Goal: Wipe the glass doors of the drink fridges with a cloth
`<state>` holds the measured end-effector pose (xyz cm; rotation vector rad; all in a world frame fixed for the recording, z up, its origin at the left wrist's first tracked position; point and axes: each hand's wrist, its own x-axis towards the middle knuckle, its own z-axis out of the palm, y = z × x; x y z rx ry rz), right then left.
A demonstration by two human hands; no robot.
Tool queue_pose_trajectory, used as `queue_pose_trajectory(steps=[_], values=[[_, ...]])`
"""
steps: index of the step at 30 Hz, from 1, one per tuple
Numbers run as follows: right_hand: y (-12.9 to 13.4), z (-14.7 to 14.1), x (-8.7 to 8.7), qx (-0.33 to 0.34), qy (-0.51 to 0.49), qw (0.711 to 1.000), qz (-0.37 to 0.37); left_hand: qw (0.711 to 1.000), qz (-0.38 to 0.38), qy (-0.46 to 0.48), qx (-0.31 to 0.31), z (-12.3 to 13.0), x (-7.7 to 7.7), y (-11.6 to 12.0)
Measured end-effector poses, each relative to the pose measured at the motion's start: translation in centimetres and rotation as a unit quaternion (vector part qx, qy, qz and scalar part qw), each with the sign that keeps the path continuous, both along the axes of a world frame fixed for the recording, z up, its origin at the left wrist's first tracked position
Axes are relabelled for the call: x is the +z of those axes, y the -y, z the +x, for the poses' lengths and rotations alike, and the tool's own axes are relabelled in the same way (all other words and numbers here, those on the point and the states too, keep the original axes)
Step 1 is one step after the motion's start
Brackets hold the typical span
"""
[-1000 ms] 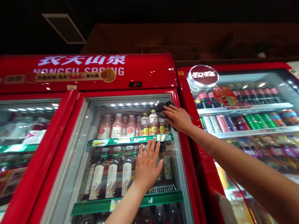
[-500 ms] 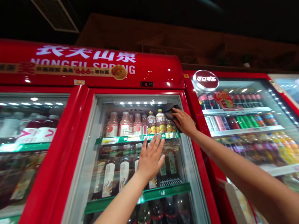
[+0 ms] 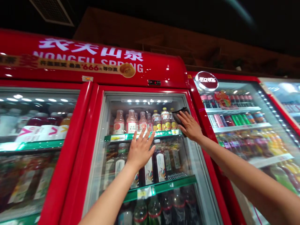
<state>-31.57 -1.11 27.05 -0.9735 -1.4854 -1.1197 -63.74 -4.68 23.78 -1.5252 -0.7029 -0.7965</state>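
A dark cloth (image 3: 180,116) lies against the upper right of the glass door (image 3: 112,101) of a red drinks fridge. My right hand (image 3: 191,126) presses it there, with the fingers laid over the cloth. Lower and to the left, my left hand (image 3: 140,150) is spread open with its palm toward the same glass, holding nothing. Whether that palm touches the pane, I cannot tell. Behind the glass, pink-labelled bottles (image 3: 119,122) and yellow-capped bottles (image 3: 165,118) stand on the top shelf, with dark bottles (image 3: 160,164) on the shelf below.
The red fridge frame (image 3: 77,156) runs down between this door and a second glass door on the left. Above is a lit red sign panel (image 3: 93,62). Another red fridge with cans and bottles stands to the right, with a round sign (image 3: 206,81) at its top.
My left hand has shifted left across the door relative to the bottles. My right hand and the cloth stay near the glass's upper right corner. The view has swung slightly.
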Motion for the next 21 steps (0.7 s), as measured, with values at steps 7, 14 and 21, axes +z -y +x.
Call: queue_pose_trajectory(steps=[7, 14, 21], values=[[-1.3, -3.2, 6.2, -0.006, -0.200, 0.980, 0.020, 1.000, -0.008, 0.003, -0.018, 0.0, -0.2, 0.0], [0.3, -4.9, 5.3, 0.018, 0.044, 0.999, 0.019, 1.000, -0.021, -0.002, -0.016, 0.0, -0.2, 0.0], [-1.1, -4.0, 9.3, 0.030, -0.164, 0.985, 0.041, 1.000, -0.008, 0.001, 0.016, 0.1, -0.2, 0.5]])
